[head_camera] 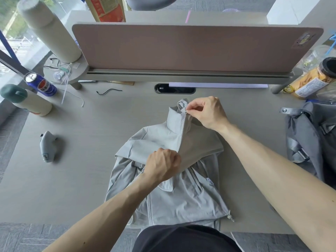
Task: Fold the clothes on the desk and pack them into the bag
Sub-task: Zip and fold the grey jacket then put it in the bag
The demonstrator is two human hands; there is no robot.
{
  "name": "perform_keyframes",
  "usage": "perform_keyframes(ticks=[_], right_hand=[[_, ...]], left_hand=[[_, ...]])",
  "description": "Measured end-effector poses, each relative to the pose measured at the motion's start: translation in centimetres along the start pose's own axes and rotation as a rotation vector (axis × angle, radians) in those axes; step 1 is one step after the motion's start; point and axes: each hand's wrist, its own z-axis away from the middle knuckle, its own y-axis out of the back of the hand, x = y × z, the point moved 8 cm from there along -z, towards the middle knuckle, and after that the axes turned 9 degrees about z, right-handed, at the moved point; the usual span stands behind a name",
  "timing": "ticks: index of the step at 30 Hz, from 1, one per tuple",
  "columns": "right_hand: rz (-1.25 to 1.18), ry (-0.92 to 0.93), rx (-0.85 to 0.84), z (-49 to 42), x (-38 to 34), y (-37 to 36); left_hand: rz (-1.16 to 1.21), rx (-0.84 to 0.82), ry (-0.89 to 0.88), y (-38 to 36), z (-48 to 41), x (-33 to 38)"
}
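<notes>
Our jacket lies at the middle of the desk, with its hem at the near edge and its collar towards the far edge, so its long axis runs straight away from us. The zipper follows that line between our hands. Our right hand is at the far end, thumb and forefinger narrowed to a pinch on the pull at the collar top. Our left hand is at the nearer end, fingers curled tight on the cloth at mid-chest, just beside the zipper. We judge folding comes next. The bag sits at the right edge, nearer our right hand.
</notes>
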Motion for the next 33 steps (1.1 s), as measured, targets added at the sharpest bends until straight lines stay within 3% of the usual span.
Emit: perform_keyframes(ticks=[5, 9, 12, 16, 22, 24, 28, 31, 33], right_hand=[[-0.077, 0.102, 0.019, 2.1, -1.2, 0.1], [-0.103, 0.149, 0.040, 3.4, -1.4, 0.2], [-0.126, 0.195, 0.066, 4.5, -1.4, 0.9], [-0.168, 0.203, 0.106, 5.6, -1.0, 1.4], [-0.155, 0.255, 0.167, 7.2, -0.9, 1.9], [-0.143, 0.286, 0.173, 7.7, -1.1, 1.9], [-0.132, 0.333, 0.169, 8.8, -1.5, 1.5], [-0.146, 0.328, 0.163, 9.0, -1.6, 1.2], [-0.160, 0.318, 0.136, 9.1, -1.7, 0.9]], left_hand=[[0.164, 0.275, -0.121, 4.3, -2.6, 1.7], [0.307, 0.333, -0.329, 6.3, -5.5, 3.2], [0.389, 0.133, -0.315, 7.3, -7.4, 3.3], [0.259, -0.169, -0.265, 6.9, -8.8, 3.6], [0.214, -0.098, -0.315, 6.7, -8.8, 3.4], [0.323, -0.096, -0.230, 6.6, -9.0, 2.6], [0.710, -0.388, 0.119, 4.3, -8.3, 1.4], [0.806, -0.491, 0.112, 3.1, -7.8, 2.0], [1.030, -0.476, 0.074, 3.0, -7.8, 2.7]])
